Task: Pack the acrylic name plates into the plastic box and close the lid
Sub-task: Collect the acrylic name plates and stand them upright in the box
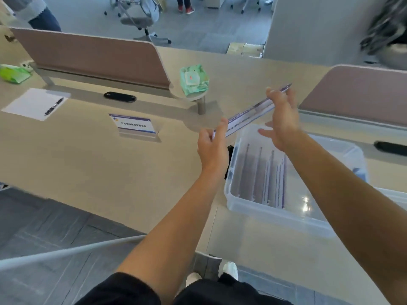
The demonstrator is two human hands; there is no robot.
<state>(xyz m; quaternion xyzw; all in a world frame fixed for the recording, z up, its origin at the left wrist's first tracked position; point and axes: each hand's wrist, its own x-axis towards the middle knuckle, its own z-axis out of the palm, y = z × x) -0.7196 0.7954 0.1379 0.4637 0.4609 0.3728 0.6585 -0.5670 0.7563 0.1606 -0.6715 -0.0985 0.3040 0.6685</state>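
Name plates (261,172) are sharing a wide beige counter (88,164) that is filling most of the view. A pinkish left panel (88,56) and a matching right panel (356,95) are rising from its far side. The clear plastic box (275,213) is sitting open-topped near the counter's front edge on the right, and those name plates are standing on edge in rows in its left part. The person's right forearm is crossing above the box.

A white paper sheet (33,104) is lying at the far left. A green wipes pack (193,80) is resting on a small round stand by the left panel's end.

The held name plate (248,114) is hanging in the air above the box's far left corner, slanting from near left up to far right and blurred. The standing name plate (134,125) is sitting upright on the counter to the left, well apart from the box, showing a blue header and a white printed face.

The left hand (212,146) is pinching the near end of the held name plate between thumb and forefinger. The right hand (284,124) is lying against its far half with fingers spread and nearly straight, not curled round it. A black pen (54,106) is lying on the paper sheet.
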